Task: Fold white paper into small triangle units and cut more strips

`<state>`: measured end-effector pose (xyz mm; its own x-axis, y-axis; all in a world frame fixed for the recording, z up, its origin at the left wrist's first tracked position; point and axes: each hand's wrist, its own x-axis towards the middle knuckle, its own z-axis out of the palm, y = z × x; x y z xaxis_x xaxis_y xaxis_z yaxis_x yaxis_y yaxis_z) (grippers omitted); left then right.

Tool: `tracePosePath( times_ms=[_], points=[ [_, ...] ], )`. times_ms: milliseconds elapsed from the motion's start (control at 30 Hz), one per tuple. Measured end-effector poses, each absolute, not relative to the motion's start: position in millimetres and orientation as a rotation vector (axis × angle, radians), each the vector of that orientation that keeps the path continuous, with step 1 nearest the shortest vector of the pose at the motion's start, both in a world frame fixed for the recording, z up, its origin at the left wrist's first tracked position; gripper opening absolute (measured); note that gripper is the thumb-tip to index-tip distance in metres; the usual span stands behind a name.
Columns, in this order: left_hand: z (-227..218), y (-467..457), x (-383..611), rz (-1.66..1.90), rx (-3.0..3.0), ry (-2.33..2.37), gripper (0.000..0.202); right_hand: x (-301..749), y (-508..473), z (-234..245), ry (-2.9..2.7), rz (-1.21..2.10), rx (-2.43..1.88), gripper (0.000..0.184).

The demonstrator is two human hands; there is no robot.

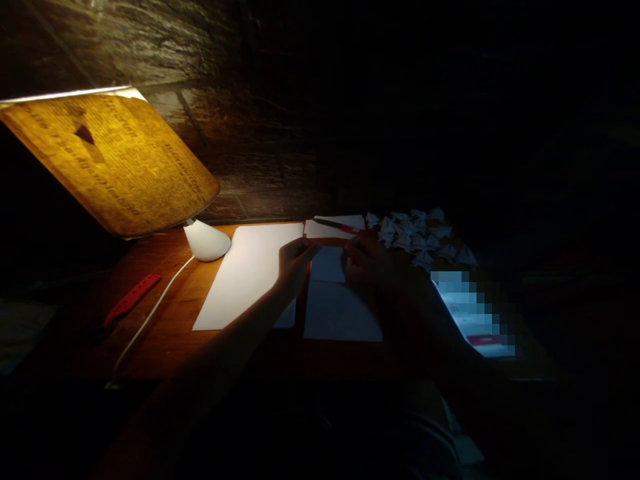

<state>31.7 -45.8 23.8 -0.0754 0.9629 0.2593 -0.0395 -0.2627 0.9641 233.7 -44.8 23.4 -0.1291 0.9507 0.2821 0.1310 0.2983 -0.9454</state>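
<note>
A sheet of white paper (330, 265) lies between my hands, with its upper part in shadow. My left hand (294, 261) is closed, its fingertips pinching the upper left corner. At the upper right edge my right hand (369, 259) is bent closed on the same sheet, mostly dark. Below it lies another pale paper area (343, 312), divided from the upper part by a crease or edge; I cannot tell which. To the left of my left hand is a stack of white paper (250, 280).
A lamp with a printed shade (120, 167) and white base (207, 241) stands left, its cord (150, 320) crossing the table. Nearby lies a red utility knife or similar tool (133, 298). Behind are a dark-bladed tool (333, 225) and several folded paper pieces (413, 233); right, a lit screen (470, 320).
</note>
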Motion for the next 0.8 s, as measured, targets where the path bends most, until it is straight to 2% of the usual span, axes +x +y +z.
tracePosePath(
  times_ms=[400, 633, 800],
  points=[
    [15.8, -42.2, 34.5, 1.438, 1.253, 1.008, 0.029, 239.6, -42.0, 23.3, -1.549, 0.895, -1.047, 0.023],
    [16.0, -39.9, 30.7, 1.497, 1.259, 1.000, 0.038, 234.2, -42.6, 18.3, -1.469, 1.053, -1.022, 0.052],
    [15.4, -36.9, 30.4, 1.558, 1.186, 1.000, 0.037, 231.2, -49.2, 23.3, -1.584, 1.215, -0.990, 0.035]
  ],
)
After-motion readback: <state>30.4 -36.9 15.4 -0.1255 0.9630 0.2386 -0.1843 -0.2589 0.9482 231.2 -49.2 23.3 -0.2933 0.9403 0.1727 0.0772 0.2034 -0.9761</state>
